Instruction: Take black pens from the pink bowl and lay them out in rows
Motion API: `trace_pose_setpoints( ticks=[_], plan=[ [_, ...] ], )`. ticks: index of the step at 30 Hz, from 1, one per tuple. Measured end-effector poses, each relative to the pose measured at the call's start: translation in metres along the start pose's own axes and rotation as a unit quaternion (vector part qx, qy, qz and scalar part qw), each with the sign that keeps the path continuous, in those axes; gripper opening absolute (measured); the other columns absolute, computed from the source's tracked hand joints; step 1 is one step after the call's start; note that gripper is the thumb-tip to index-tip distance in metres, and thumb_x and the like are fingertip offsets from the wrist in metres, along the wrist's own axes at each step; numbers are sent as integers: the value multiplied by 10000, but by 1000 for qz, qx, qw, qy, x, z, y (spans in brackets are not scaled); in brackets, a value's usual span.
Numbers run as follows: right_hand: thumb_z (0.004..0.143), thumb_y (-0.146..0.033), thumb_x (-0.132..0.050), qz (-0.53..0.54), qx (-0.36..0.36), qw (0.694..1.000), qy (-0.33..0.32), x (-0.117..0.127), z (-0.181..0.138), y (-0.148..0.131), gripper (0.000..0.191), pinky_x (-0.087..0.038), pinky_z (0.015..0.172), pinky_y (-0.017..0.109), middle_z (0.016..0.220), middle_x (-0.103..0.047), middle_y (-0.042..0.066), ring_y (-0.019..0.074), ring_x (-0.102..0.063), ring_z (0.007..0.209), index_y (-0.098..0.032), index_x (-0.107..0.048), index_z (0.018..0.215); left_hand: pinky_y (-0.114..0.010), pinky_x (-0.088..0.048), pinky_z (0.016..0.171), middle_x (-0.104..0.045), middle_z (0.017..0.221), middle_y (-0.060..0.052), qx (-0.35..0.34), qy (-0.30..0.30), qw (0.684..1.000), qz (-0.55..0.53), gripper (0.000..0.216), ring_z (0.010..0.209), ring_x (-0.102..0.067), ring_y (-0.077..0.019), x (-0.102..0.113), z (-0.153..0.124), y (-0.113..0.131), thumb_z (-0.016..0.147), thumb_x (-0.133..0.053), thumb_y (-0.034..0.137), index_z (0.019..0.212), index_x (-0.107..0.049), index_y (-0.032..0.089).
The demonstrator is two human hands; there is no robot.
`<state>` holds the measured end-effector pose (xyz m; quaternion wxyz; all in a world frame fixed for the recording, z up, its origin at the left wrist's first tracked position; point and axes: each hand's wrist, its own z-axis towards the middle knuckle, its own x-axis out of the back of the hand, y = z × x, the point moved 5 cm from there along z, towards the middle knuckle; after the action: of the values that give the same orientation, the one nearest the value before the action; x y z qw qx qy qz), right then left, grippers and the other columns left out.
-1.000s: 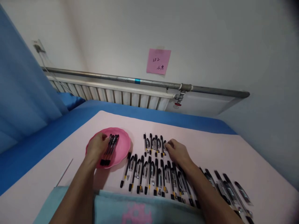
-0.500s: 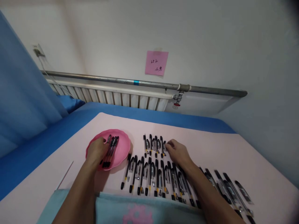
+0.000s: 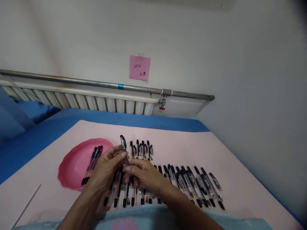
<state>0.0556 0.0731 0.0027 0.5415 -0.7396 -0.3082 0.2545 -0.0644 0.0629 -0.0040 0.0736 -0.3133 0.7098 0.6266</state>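
Both hands meet above the rows of black pens (image 3: 189, 183) on the pink cloth (image 3: 225, 166). My left hand (image 3: 105, 169) pinches the upper part of one black pen (image 3: 123, 145), which stands nearly upright with its cap up. My right hand (image 3: 144, 177) grips the same pen lower down, fingers curled round it. A pink plate (image 3: 72, 163) to the left holds three black pens (image 3: 92, 163) lying side by side. A short back row of pens (image 3: 141, 149) lies just beyond my hands.
A thin white stick (image 3: 26, 204) lies on the cloth at the lower left. Blue bedding (image 3: 153, 121) borders the pink cloth. A radiator (image 3: 79, 100) and pipe run along the wall under a pink note (image 3: 139, 67). A teal cloth (image 3: 144, 220) covers the near edge.
My left hand left the plate and my right hand lifted a pen from the back row; both now hold that pen together. The view swung to the right.
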Motion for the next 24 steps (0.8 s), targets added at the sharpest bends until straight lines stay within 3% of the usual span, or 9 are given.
trace_pose_setpoints(
  ticks=[8, 13, 16, 20, 24],
  plan=[
    [790, -303, -480, -5, -43, 995, -88, -4, -4, 6, 163, -256, 318, 134, 580, -587, -35, 33, -381, 350, -168, -566, 758, -273, -520, 664, -683, 800, -85, 2, 0, 999, -45, 213, 720, -642, -165, 8, 3, 22, 729, -632, 216, 918, -649, 119],
    [776, -278, -509, -26, -55, 994, -86, -4, -4, 8, 130, -264, 333, 139, 562, -582, -47, 26, -370, 347, -163, -548, 728, -268, -523, 676, -663, 754, -69, -51, 92, 989, -102, 82, 730, -637, -156, 39, 14, 39, 763, -553, 139, 778, -631, 115],
    [780, -272, -514, -28, -68, 995, -66, -1, -3, 5, 125, -258, 346, 140, 567, -590, -49, 20, -371, 354, -162, -530, 724, -222, -501, 563, -594, 634, -18, -64, 123, 977, -160, 121, 590, -584, -104, 53, 18, 47, 707, -514, 28, 680, -580, 126],
    [799, -263, -487, -25, -81, 995, -53, 0, -2, 3, 134, -251, 354, 147, 547, -587, -51, 17, -368, 345, -154, -548, 751, -136, -266, 329, -415, 512, 54, -8, 24, 995, -99, 51, 380, -329, -23, 37, 14, 40, 716, -583, 114, 761, -606, 111],
    [804, -283, -469, -6, -80, 994, -70, -1, -3, 4, 169, -225, 335, 159, 533, -580, -53, 24, -355, 330, -153, -575, 792, -120, -149, 323, -408, 549, 58, 76, -49, 996, 3, 292, 375, -242, 7, 18, 4, 23, 705, -663, 258, 944, -632, 93]
  ],
)
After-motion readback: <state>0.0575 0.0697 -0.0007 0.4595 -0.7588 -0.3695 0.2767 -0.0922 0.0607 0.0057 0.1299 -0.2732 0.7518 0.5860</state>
